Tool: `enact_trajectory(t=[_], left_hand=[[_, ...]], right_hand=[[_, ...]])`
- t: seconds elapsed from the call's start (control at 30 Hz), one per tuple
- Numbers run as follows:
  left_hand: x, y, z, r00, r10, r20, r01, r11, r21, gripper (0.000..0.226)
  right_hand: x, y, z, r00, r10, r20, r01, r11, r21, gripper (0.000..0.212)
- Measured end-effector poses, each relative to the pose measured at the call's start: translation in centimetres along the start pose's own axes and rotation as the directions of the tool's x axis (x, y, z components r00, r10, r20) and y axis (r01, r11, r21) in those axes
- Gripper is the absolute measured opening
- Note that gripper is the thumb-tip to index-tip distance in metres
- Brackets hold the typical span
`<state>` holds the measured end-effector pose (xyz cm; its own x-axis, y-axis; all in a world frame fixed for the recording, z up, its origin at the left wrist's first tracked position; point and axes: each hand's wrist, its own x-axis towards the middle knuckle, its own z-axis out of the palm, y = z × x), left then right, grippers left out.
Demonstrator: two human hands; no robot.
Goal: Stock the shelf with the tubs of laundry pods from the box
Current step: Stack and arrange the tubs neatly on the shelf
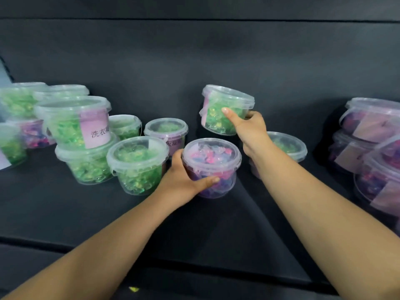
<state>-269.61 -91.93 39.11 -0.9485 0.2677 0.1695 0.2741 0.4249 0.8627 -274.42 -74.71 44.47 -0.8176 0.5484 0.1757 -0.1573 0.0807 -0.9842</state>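
My left hand [184, 180] grips a clear tub of pink and purple pods [211, 163], which rests on the dark shelf [65, 202] at the centre. My right hand [249, 126] holds a clear tub of green pods [225, 107] tilted in the air, above and behind the purple tub. Both tubs have clear lids on. The box is out of view.
Several green-pod tubs [138, 163] stand and stack on the left of the shelf, with one purple tub among them. Stacked purple-pod tubs [376, 161] fill the right side. Another green tub [287, 146] sits behind my right forearm. The shelf's back wall is dark.
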Motion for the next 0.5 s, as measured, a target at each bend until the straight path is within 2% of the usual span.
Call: enact_trajectory(t=[0.13, 0.23, 0.3, 0.43, 0.5], left_hand=[[-4.6, -0.9, -2.1, 0.997, 0.082, 0.011, -0.082, 0.997, -0.010, 0.085], [-6.5, -1.7, -3.6, 0.997, 0.081, -0.003, -0.081, 0.996, -0.031, 0.091], [-7.1, -2.1, -4.4, 0.997, 0.071, -0.026, -0.072, 0.997, -0.034, 0.094], [-7.8, -2.5, -5.7, 0.999, 0.044, -0.032, -0.045, 0.998, -0.037, 0.086], [-8.4, -2.6, -6.2, 0.998, 0.057, -0.035, -0.058, 0.998, -0.033, 0.080]], right_hand=[[-0.8, 2.3, 1.5, 0.995, 0.090, 0.046, -0.086, 0.992, -0.087, 0.072], [-2.2, 4.2, 2.0, 0.976, 0.186, 0.109, -0.170, 0.975, -0.140, 0.074], [-3.2, 5.0, 2.1, 0.966, 0.217, 0.137, -0.200, 0.971, -0.131, 0.069], [-5.1, 5.1, 1.2, 0.936, 0.283, 0.208, -0.249, 0.952, -0.177, 0.054], [-6.9, 3.5, 0.3, 0.952, 0.255, 0.170, -0.228, 0.960, -0.165, 0.038]])
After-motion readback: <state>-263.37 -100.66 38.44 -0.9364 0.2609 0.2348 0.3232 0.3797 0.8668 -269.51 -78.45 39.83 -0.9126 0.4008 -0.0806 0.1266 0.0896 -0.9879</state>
